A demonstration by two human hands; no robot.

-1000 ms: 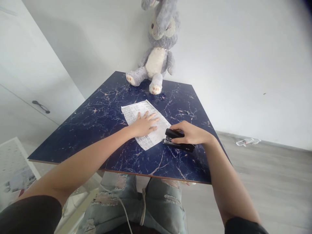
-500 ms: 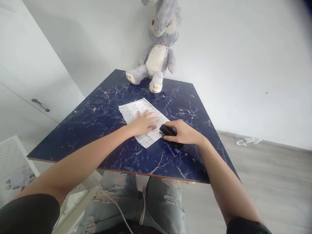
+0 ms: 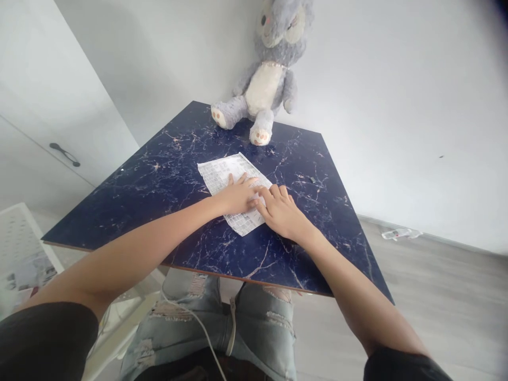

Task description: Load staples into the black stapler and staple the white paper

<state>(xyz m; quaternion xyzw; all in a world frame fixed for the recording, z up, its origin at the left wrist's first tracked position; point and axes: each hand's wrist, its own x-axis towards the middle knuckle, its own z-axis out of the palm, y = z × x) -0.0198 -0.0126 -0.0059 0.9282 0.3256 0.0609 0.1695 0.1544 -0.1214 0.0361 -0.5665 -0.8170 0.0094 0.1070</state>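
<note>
A white printed sheet of paper [image 3: 216, 172] with rows of grey boxes lies on the dark blue marbled table [image 3: 159, 196]. My left hand [image 3: 238, 196] rests flat on it with fingers spread. Over the sheet's right edge, my right hand [image 3: 283, 211] is curled downward, its fingertips touching or nearly touching those of my left hand. Nearly all of the black stapler is hidden beneath my right palm; only a dark sliver shows under the wrist.
A grey plush toy [image 3: 264, 87] sits at the table's far edge against the wall. Near it on the right lies a small dark piece [image 3: 313, 180]. A cabinet handle [image 3: 64, 154] is at left. A clear plastic item [image 3: 400, 233] lies on the floor by the wall.
My right hand has shifted left and over the top of the stapler, covering it, and its fingers now meet my left hand. My left hand stays on the paper. The view has shifted slightly.
</note>
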